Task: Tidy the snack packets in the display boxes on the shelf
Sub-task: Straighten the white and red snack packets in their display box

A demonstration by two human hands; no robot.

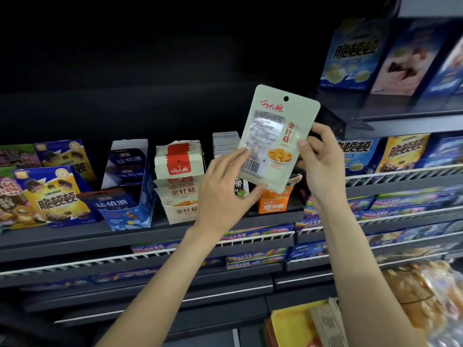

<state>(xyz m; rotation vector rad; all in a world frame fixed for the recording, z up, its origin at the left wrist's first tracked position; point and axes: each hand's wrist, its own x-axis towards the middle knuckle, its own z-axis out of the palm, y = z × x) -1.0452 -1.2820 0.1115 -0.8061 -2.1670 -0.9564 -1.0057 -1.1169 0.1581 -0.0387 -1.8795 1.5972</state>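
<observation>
A pale green snack packet (273,126) with red lettering and a barcode is held up in front of the shelf. My right hand (323,161) pinches its right edge between thumb and fingers. My left hand (223,189) touches the packet's lower left side, thumb under the bottom edge and fingers stretched along the barcode. Left of my hands stands a cream display box (180,209) with several matching packets upright in it. Behind the packet are a stack of grey packets (224,144) and an orange display box (274,202), partly hidden.
A blue display box (130,214) leans open left of the cream one. Yellow and blue snack boxes (52,196) fill the shelf's left end and the right-hand shelves (400,154). Lower shelves have white wire rails (250,239). Bagged bread (421,291) lies at bottom right.
</observation>
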